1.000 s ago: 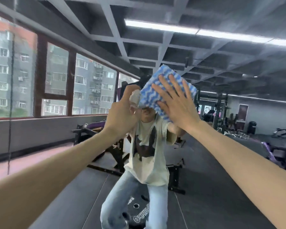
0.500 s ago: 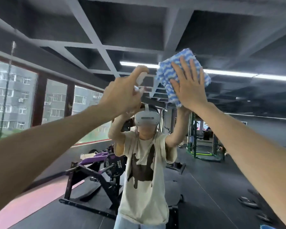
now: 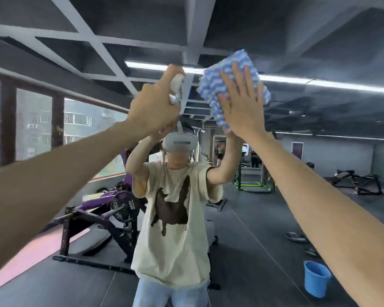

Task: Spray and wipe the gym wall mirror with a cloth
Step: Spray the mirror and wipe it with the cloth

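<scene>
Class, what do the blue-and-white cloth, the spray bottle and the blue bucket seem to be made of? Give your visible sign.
Cloth: soft matte textile; its ribbed, wavy surface bunches under the right hand. Spray bottle: probably smooth white plastic, mostly hidden in the left hand. Bucket: likely moulded plastic, even blue, slight sheen.

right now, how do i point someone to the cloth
High on the gym wall mirror, over part of the reflected ceiling strip light, the right hand presses a blue-and-white wavy-striped cloth flat. It alone is patterned; the small spray bottle gripped by the left hand beside it is plain white.
</scene>
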The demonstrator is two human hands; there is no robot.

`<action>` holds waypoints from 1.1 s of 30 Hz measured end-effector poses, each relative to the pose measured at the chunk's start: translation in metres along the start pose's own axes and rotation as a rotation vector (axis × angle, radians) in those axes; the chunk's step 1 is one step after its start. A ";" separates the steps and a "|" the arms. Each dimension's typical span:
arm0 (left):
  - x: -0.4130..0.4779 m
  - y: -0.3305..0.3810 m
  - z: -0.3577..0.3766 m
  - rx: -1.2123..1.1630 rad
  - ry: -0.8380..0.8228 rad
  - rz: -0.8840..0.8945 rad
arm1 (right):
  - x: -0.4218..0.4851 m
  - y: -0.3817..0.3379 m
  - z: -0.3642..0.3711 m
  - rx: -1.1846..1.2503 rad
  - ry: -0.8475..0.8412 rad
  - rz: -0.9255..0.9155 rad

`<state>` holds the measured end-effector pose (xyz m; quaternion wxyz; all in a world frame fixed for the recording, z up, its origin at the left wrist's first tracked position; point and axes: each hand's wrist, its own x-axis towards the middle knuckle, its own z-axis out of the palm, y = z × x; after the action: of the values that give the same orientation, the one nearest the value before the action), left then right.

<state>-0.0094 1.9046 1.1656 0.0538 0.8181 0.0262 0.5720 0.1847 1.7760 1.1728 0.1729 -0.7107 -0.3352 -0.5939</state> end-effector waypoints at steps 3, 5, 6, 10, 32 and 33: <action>-0.011 0.020 0.034 -0.031 0.021 0.015 | -0.045 0.020 0.005 0.082 0.099 0.374; -0.022 0.036 0.053 -0.009 0.032 0.036 | -0.103 -0.001 0.019 0.126 0.110 0.285; -0.027 0.042 0.060 0.018 0.042 0.034 | -0.137 -0.012 0.028 0.115 0.080 0.099; -0.043 0.055 0.074 0.067 -0.007 -0.010 | -0.208 0.042 0.036 -0.056 -0.024 -0.423; 0.005 0.139 0.126 0.022 -0.065 0.100 | -0.090 0.154 0.008 0.022 0.040 0.079; 0.014 0.142 0.129 0.030 -0.053 0.094 | -0.087 0.173 0.006 -0.043 0.011 -0.069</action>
<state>0.1136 1.7574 1.1517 0.0152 0.8338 -0.0051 0.5518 0.3008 1.6325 1.1146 0.1390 -0.6990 -0.3457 -0.6104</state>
